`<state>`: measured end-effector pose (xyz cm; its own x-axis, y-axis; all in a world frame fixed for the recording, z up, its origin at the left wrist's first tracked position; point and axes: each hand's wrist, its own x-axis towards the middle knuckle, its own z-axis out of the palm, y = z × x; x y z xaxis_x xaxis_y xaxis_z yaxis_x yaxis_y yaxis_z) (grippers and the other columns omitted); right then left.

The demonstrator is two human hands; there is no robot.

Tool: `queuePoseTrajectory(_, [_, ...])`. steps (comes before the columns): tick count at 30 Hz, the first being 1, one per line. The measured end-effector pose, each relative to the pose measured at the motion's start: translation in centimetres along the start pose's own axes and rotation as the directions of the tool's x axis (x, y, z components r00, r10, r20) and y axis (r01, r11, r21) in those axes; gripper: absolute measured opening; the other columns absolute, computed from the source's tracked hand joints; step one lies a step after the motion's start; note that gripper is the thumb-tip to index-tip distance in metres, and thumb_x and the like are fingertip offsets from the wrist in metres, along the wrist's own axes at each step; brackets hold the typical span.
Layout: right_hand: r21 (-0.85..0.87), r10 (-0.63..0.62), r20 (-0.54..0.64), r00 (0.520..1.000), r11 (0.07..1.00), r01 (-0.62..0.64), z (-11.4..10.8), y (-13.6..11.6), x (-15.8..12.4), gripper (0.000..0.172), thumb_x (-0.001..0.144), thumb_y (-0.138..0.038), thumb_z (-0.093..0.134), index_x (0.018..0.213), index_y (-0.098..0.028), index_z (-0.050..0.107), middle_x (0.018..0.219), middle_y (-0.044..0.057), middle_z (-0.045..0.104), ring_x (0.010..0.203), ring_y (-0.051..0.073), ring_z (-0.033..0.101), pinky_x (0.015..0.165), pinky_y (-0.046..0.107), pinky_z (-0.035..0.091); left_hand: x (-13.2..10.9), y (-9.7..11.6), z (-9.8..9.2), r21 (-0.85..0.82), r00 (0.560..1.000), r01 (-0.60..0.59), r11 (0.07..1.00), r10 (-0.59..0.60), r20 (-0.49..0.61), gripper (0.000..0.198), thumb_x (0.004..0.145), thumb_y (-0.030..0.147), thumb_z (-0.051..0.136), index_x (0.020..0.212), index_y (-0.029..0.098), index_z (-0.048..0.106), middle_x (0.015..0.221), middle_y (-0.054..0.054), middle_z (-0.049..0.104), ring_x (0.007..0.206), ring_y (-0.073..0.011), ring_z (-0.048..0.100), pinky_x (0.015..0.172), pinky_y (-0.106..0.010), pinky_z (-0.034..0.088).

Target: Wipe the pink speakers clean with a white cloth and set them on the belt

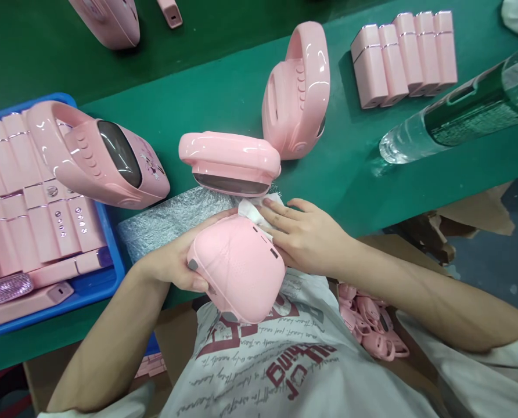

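A pink portable speaker (241,270), its rounded face with small slots turned up to me, is tilted over my lap. My left hand (178,261) grips it along its left side, thumb on the near edge and fingers behind it. On its far right edge, my right hand (305,235) presses a white cloth (254,213), fingers bent over the fabric. Part of the cloth is hidden behind the speaker and my fingers. Just beyond my hands lies a second pink speaker (233,159) with a handle and dark window, and a third speaker (296,93) touches it.
Bubble wrap (176,217) lies on the green table (355,186). At left, a blue tray (117,249) holds several pink stick-shaped pieces, and another speaker (111,157) overlaps its rim. Pink blocks (407,58) and a clear bottle (416,136) are at right. Pink parts (372,325) sit below.
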<state>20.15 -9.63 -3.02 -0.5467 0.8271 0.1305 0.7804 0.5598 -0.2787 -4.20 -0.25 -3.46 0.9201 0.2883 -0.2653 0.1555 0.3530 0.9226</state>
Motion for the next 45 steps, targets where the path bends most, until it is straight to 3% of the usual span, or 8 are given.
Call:
queuePoseTrajectory(8, [0.422, 0.083, 0.013, 0.996, 0.903, -0.081, -0.1, 1.5, -0.6, 0.04, 0.095, -0.019, 0.031, 0.131, -0.016, 0.05, 0.134, 0.01, 0.058, 0.133, 0.023, 0.045, 0.114, 0.049, 0.028, 0.2, 0.4, 0.0, 0.063, 1.0, -0.027, 0.998, 0.027, 0.001, 0.099, 0.061, 0.051, 0.078, 0.147, 0.027, 0.033, 0.15, -0.01, 0.038, 0.134, -0.0381, 0.039, 0.109, -0.046, 0.035])
queuePoseTrajectory(12, [0.541, 0.207, -0.043, 0.977, 0.827, -0.151, -0.1, 1.8, 0.1, 0.035, 0.092, -0.014, 0.034, 0.12, -0.018, 0.053, 0.117, 0.008, 0.066, 0.107, 0.017, 0.061, 0.099, 0.036, 0.046, 0.2, 0.2, -0.2, 0.065, 0.998, -0.056, 0.996, 0.053, 0.045, 0.1, 0.063, 0.047, 0.078, 0.148, 0.027, 0.029, 0.15, -0.01, 0.037, 0.133, -0.0373, 0.04, 0.109, -0.046, 0.035])
queuePoseTrajectory(15, [0.476, 0.25, -0.084, 0.965, 0.861, -0.181, 0.3, 1.7, 1.1, 0.028, 0.087, -0.017, 0.046, 0.111, -0.014, 0.058, 0.101, 0.01, 0.067, 0.092, 0.02, 0.06, 0.08, 0.031, 0.05, 0.2, 0.1, -0.3, 0.115, 0.996, -0.078, 0.99, 0.073, 0.044, 0.1, 0.063, 0.048, 0.077, 0.148, 0.025, 0.028, 0.15, -0.011, 0.038, 0.134, -0.0368, 0.038, 0.111, -0.045, 0.031])
queuePoseTrajectory(22, [0.172, 0.398, -0.024, 0.917, 0.905, -0.389, 1.7, 0.4, 3.1, 0.014, 0.082, -0.027, 0.057, 0.083, -0.015, 0.065, 0.081, 0.01, 0.065, 0.078, 0.022, 0.054, 0.065, 0.031, 0.041, 0.0, -0.1, 0.2, 0.078, 0.999, -0.052, 0.996, 0.053, -0.005, 0.104, 0.063, 0.05, 0.076, 0.15, 0.025, 0.024, 0.148, -0.012, 0.039, 0.133, -0.0372, 0.041, 0.109, -0.044, 0.035])
queuePoseTrajectory(27, [0.241, 0.424, -0.009, 0.906, 0.88, -0.41, 1.4, 0.5, 3.2, 0.017, 0.086, -0.028, 0.053, 0.081, -0.017, 0.065, 0.08, 0.008, 0.065, 0.077, 0.019, 0.053, 0.064, 0.029, 0.035, 0.0, -0.4, 0.0, 0.098, 0.994, -0.113, 0.989, 0.113, 0.012, 0.099, 0.064, 0.042, 0.076, 0.149, 0.024, 0.027, 0.149, -0.013, 0.038, 0.134, -0.0386, 0.039, 0.111, -0.046, 0.033])
queuePoseTrajectory(32, [0.335, 0.463, 0.142, 0.875, 0.809, -0.482, 0.6, 1.0, 3.7, 0.009, 0.076, -0.026, 0.062, 0.074, -0.017, 0.064, 0.072, 0.003, 0.062, 0.07, 0.017, 0.05, 0.057, 0.026, 0.026, 0.3, -0.7, -0.2, 0.118, 0.982, -0.187, 0.975, 0.181, 0.06, 0.109, 0.057, 0.036, 0.081, 0.149, 0.023, 0.025, 0.147, -0.015, 0.038, 0.133, -0.0398, 0.038, 0.11, -0.051, 0.032])
queuePoseTrajectory(39, [0.322, 0.378, 0.07, 0.923, 0.867, -0.379, 1.1, 1.3, 3.4, 0.011, 0.077, -0.027, 0.059, 0.074, -0.017, 0.061, 0.075, 0.004, 0.064, 0.071, 0.017, 0.049, 0.059, 0.027, 0.027, 0.7, -0.3, -0.1, 0.254, 0.971, -0.232, 0.939, 0.209, 0.113, 0.102, 0.061, 0.042, 0.079, 0.147, 0.038, 0.024, 0.153, -0.002, 0.031, 0.14, -0.0363, 0.029, 0.115, -0.049, 0.022])
queuePoseTrajectory(45, [0.391, 0.25, 0.07, 0.966, 0.884, -0.258, 1.0, 2.1, 3.1, 0.021, 0.085, -0.026, 0.052, 0.067, -0.017, 0.056, 0.065, 0.003, 0.056, 0.067, 0.015, 0.044, 0.06, 0.026, 0.029, 0.6, -0.4, 0.0, 0.223, 0.977, -0.205, 0.953, 0.186, 0.104, 0.102, 0.062, 0.044, 0.079, 0.148, 0.032, 0.025, 0.151, -0.007, 0.035, 0.139, -0.0354, 0.032, 0.115, -0.05, 0.023])
